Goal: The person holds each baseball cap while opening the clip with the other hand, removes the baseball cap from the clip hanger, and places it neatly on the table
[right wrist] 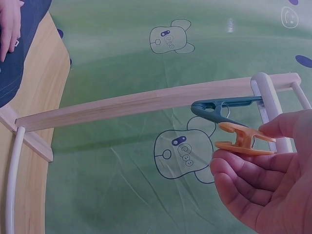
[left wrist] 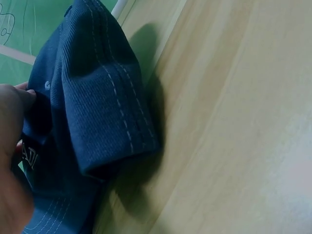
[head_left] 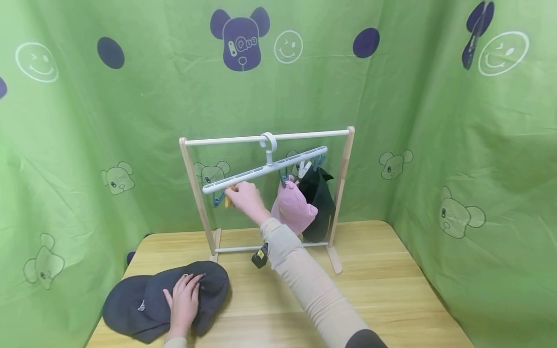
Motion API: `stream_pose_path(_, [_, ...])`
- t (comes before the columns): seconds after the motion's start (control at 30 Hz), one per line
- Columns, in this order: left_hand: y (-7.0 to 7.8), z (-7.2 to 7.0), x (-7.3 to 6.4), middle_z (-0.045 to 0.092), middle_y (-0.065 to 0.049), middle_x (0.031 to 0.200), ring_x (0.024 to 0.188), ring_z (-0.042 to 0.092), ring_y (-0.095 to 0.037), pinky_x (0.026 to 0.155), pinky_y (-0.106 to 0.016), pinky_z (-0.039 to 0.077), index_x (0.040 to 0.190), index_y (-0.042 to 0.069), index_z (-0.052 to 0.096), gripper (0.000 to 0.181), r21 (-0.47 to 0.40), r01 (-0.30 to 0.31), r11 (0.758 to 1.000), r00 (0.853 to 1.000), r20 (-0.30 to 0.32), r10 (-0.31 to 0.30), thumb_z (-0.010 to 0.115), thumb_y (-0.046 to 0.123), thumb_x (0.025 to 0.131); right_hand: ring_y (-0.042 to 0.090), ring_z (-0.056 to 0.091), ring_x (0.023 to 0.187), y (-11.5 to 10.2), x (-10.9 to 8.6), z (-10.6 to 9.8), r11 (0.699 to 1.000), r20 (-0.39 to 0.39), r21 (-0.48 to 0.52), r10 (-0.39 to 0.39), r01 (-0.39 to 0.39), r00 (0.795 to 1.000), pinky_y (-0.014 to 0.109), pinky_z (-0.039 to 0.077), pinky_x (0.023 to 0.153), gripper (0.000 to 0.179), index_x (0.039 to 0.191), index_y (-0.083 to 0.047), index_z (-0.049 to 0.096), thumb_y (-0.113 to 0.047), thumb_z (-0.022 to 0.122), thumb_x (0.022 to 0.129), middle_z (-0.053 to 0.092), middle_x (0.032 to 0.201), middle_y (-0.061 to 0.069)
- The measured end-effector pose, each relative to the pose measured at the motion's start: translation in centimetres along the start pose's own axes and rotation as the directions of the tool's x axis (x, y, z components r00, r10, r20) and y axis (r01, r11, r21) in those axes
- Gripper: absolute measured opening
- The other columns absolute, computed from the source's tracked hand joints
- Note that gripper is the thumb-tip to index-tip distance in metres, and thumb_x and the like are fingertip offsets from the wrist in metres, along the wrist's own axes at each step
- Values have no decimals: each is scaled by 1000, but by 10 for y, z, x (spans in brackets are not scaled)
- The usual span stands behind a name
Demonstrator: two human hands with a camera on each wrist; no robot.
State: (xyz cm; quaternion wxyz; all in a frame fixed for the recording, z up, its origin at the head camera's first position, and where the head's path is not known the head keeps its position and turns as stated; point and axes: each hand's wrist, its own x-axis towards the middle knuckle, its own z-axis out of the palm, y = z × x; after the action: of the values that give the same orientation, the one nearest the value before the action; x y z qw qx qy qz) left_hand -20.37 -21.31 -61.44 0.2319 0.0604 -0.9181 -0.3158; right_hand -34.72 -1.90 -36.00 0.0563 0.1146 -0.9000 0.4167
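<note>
My right hand (head_left: 248, 197) pinches an orange clothespin (right wrist: 243, 140) between thumb and fingers, at the low left end of a white hanger (head_left: 265, 169). Beside it on the same bar hangs a teal clothespin (right wrist: 222, 108). On the table at the left lies a dark navy cap (head_left: 130, 295) with a small light emblem. My left hand (head_left: 184, 302) rests on its crown, the fingers laid along the fabric; stitching shows on the cap's edge (left wrist: 109, 97) in the left wrist view. A pink cap (head_left: 296, 208) and a black cap (head_left: 319, 208) hang from the hanger's raised right half.
The hanger hooks over the top rail (head_left: 313, 135) of a wooden rack, whose left post (head_left: 196, 193) and right post (head_left: 342, 183) stand on the table (head_left: 370, 290). A white lower rail (head_left: 237, 249) joins them. Green printed curtains (head_left: 152, 121) enclose the table.
</note>
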Motion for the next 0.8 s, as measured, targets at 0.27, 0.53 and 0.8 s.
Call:
stream_pose_path(0.27, [-4,-1,2,63,-17,128,133,44,-40,108,-80,1,115,15,71,24,-13,4,1000,999,42,-3,59,11,95,12,46,51,1,1,0,1000,1,-18,7,-7,1000,23,38,47,32,67,-16,61,-36,57,92,62,62,-1])
stream_pose_path(0.53, [-9,0,2,61,-18,132,135,42,-39,108,-80,0,119,17,70,28,37,16,999,994,110,-20,57,10,95,12,45,51,0,-1,-1,999,-16,-38,-3,2,1000,24,37,47,31,67,-16,60,-36,59,91,61,61,-2])
stream_pose_path(0.8, [-16,1,4,57,-18,136,138,39,-39,108,-79,-1,124,18,67,31,89,3,996,983,182,-19,56,12,96,11,43,51,0,-1,-1,998,-10,-60,-13,12,1000,23,36,46,31,69,-16,58,-39,59,90,56,61,-3])
